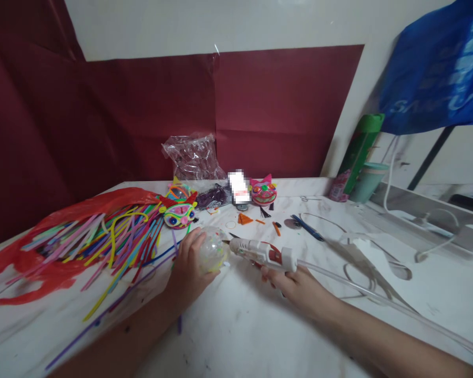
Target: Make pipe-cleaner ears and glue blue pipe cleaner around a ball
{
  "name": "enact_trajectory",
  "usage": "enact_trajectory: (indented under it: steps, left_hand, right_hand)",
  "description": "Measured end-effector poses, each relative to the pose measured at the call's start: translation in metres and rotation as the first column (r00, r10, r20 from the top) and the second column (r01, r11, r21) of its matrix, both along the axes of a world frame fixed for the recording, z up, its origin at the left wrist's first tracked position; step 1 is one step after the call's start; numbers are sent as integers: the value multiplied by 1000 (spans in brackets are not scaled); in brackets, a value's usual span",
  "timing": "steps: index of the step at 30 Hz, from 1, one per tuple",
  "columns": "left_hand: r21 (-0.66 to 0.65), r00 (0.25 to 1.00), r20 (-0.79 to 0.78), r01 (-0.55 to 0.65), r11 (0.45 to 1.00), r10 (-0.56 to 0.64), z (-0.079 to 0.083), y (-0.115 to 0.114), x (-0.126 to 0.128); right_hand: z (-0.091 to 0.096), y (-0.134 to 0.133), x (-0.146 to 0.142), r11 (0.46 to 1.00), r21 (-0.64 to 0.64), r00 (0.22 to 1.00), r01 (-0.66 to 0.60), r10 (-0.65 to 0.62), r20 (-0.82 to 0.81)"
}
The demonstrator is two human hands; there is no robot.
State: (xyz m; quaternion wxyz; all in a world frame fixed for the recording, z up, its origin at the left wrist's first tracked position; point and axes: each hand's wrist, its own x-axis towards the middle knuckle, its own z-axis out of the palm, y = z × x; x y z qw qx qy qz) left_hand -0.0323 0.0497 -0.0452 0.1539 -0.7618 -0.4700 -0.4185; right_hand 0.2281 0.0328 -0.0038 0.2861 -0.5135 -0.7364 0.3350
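My left hand (191, 262) is wrapped round a clear plastic ball (211, 249) that has yellow-green specks in it. In my right hand (286, 278) is a white hot glue gun (256, 252), gripped by its handle, with a glue stick running out of its rear end. The gun's dark nozzle points left and lies at the ball's right side; whether it touches cannot be made out. Behind the ball stand decorated animal-face figures: one with blue eyes (179, 214) and a pink one (264, 191) farther right.
Colourful pipe cleaners (118, 241) spill from a red plastic bag (8, 286) at left. Orange felt scraps (244, 219), a blue pen-like tool (307, 228) and a phone-like white rectangle (239, 187) lie behind my hands. Cables (372, 278), a green cup (366, 184) and a blue bag (433, 79) are at right.
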Motion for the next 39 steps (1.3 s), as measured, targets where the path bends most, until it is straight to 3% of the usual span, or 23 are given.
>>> enact_trajectory:
  steps: [5,22,39]
  left_hand:
    - [-17,1000,14,15,1000,-15,0,0,-1]
    - [-22,1000,1,25,999,-25,-1,-1,1]
    - [-24,1000,-1,11,1000,-11,-3,0,0]
  right_hand:
    - [0,0,0,999,-29,1000,22,-22,2]
    - [7,-7,-5,993,105,998,-56,56,6]
    - [8,-7,-4,999,41,999,-21,19,44]
